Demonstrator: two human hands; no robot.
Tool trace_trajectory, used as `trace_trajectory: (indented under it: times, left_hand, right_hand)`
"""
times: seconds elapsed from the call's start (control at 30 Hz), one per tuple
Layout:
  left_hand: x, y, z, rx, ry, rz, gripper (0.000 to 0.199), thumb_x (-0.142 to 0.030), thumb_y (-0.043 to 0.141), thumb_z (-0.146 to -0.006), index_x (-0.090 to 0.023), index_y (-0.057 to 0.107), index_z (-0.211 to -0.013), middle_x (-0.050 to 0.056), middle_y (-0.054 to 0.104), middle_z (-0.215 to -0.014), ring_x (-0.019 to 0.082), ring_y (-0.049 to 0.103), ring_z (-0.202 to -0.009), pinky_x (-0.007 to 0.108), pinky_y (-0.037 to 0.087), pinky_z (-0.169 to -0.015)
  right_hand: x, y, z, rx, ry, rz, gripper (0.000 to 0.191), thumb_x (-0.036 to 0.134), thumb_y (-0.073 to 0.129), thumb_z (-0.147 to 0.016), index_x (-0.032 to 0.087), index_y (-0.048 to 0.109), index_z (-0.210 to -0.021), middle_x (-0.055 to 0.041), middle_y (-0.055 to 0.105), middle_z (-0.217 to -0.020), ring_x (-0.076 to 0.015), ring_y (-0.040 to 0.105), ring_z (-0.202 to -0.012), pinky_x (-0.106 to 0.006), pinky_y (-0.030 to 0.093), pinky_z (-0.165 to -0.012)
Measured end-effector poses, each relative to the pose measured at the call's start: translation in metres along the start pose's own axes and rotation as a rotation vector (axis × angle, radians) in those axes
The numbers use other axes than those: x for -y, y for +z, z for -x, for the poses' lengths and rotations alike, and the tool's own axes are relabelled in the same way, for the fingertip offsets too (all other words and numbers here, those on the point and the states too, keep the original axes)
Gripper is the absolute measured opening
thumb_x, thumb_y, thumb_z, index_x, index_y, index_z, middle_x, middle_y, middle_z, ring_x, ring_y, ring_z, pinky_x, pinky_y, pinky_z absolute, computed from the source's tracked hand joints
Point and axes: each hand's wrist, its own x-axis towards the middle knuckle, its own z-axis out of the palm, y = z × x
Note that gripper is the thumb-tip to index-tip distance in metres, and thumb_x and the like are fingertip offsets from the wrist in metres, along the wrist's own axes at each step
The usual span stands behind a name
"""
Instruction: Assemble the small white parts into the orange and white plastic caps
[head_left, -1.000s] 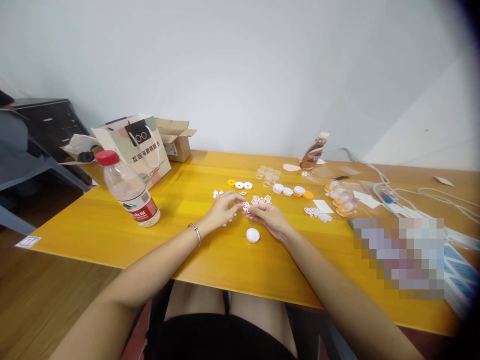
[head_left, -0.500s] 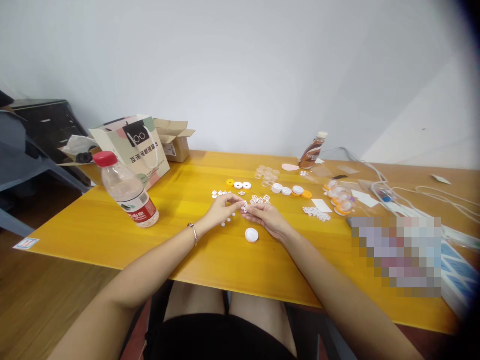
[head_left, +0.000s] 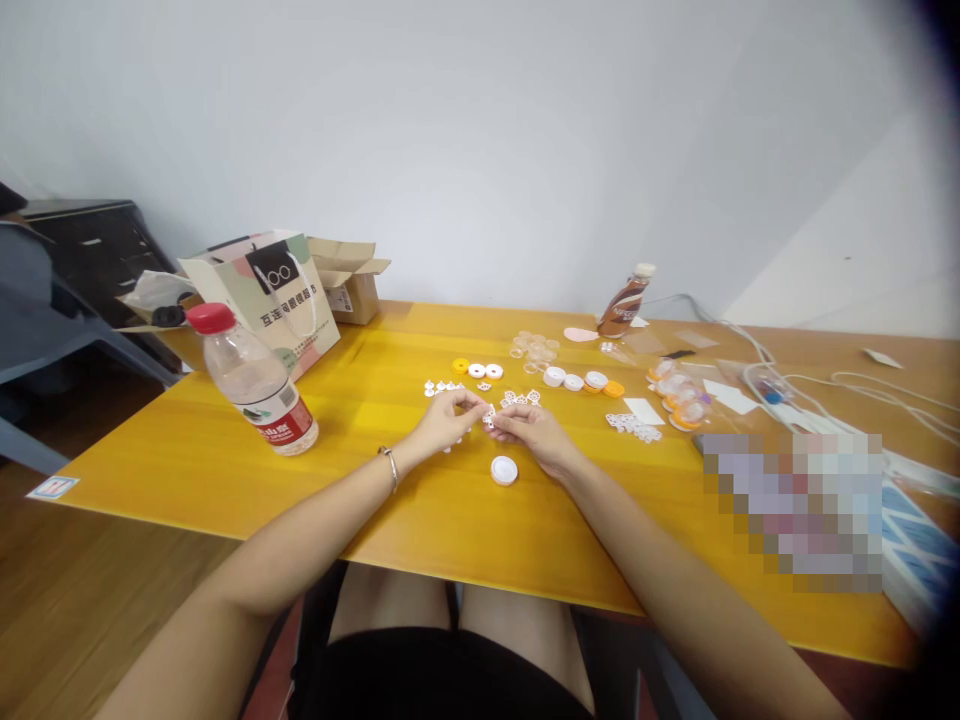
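The small white openwork piece (head_left: 489, 419) is between the fingertips of the left hand (head_left: 444, 420) and the right hand (head_left: 537, 433), above the wooden table (head_left: 420, 535). The left thumb and index finger pinch it from one side; the right thumb and fingers pinch it from the other. Whether it is a single part or two parts joined cannot be told at this scale. For sound handling, grip by the outer rim and leave the openings uncovered, so that the pattern can be seen and its thin webs carry no load. Apply light, even pressure; a hard squeeze or a twist would probably bend or crack such a slender part. Let one hand act as the fixed support and the other make fine adjustments, both low over the tabletop so that a slip means only a short drop. Note the shallow white round container (head_left: 504, 470), which rests on the table just in front of the right hand; wrists and fingers should clear it. Similar openwork pieces (head_left: 520, 398) lie just beyond the fingertips, and small white knobbed parts (head_left: 444, 388) lie beyond the left hand; avoid sweeping either group with the knuckles.
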Motion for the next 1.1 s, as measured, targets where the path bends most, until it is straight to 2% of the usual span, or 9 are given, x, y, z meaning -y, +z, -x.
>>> trace_trajectory:
  times: [0.1,0.3,0.43,0.53,0.63,0.73,0.9,1.1]
  left_hand:
    - [-0.001,0.0,0.0,0.004,-0.003,0.024,0.024,-0.035,0.053,-0.074,-0.012,0.06,-0.08,0.002,0.06,-0.071,0.005,0.047,-0.043,0.017,0.038,-0.04]
    - [0.0,-0.003,-0.005,0.02,0.086,0.167,0.019,-0.031,0.056,-0.074,-0.012,0.059,-0.076,0.002,0.061,-0.072,0.01,0.055,-0.067,0.021,0.045,-0.065]
    - [-0.001,-0.003,-0.005,0.045,0.071,0.147,0.02,-0.032,0.056,-0.074,-0.013,0.061,-0.081,0.003,0.063,-0.076,0.013,0.057,-0.071,0.023,0.045,-0.065]
    - [-0.003,-0.003,-0.004,0.056,0.118,0.051,0.02,-0.03,0.055,-0.075,-0.015,0.063,-0.085,0.004,0.063,-0.082,0.015,0.058,-0.077,0.025,0.045,-0.068]
    - [-0.002,-0.008,-0.006,0.028,0.19,-0.074,0.019,-0.027,0.054,-0.077,-0.016,0.064,-0.088,0.005,0.063,-0.088,0.015,0.057,-0.083,0.027,0.043,-0.073]
    - [0.003,-0.015,-0.008,-0.001,0.264,-0.293,0.019,-0.027,0.052,-0.078,-0.017,0.064,-0.09,0.006,0.061,-0.092,0.016,0.054,-0.088,0.03,0.039,-0.081]
    - [0.012,-0.021,-0.008,0.11,0.329,-0.732,0.022,-0.035,0.05,-0.079,-0.02,0.064,-0.087,0.005,0.06,-0.088,0.02,0.049,-0.088,0.034,0.03,-0.081]
    - [0.015,-0.017,-0.011,0.135,0.388,-0.844,0.025,-0.035,0.045,-0.082,-0.019,0.064,-0.078,0.005,0.059,-0.081,0.019,0.049,-0.082,0.033,0.027,-0.078]
  right_hand:
    - [0.001,0.002,0.001,-0.008,-0.032,0.01,0.018,0.029,0.071,-0.059,0.015,0.063,-0.067,-0.0019,0.068,-0.067,-0.01,0.061,-0.062,-0.023,0.047,-0.066]
    - [0.002,0.003,0.002,0.016,-0.007,-0.183,0.018,0.028,0.072,-0.059,0.017,0.063,-0.071,0.0007,0.066,-0.071,-0.0091,0.06,-0.071,-0.022,0.045,-0.073]
    - [0.004,0.001,0.004,0.067,0.035,-0.223,0.02,0.026,0.073,-0.058,0.018,0.061,-0.071,0.0008,0.066,-0.073,-0.0075,0.058,-0.069,-0.019,0.044,-0.067]
    - [0.004,0.001,0.003,0.056,0.013,-0.217,0.023,0.022,0.074,-0.055,0.018,0.057,-0.07,0.0031,0.063,-0.069,-0.0062,0.055,-0.062,-0.017,0.04,-0.055]
    - [0.004,0.0,0.001,-0.021,-0.033,-0.236,0.028,0.02,0.075,-0.052,0.019,0.056,-0.074,0.0053,0.06,-0.066,-0.0049,0.051,-0.058,-0.017,0.036,-0.049]
    - [0.004,-0.005,-0.002,-0.111,-0.053,-0.248,0.033,0.02,0.075,-0.052,0.02,0.058,-0.08,0.0056,0.059,-0.067,-0.0039,0.049,-0.054,-0.017,0.037,-0.05]
    - [0.004,-0.009,-0.005,-0.159,-0.053,-0.255,0.031,0.021,0.074,-0.052,0.019,0.06,-0.079,0.0046,0.059,-0.067,-0.004,0.049,-0.055,-0.016,0.04,-0.053]
    - [0.004,-0.007,-0.004,-0.164,-0.046,-0.253,0.029,0.02,0.074,-0.052,0.02,0.06,-0.078,0.0041,0.06,-0.069,-0.0047,0.051,-0.058,-0.016,0.042,-0.056]
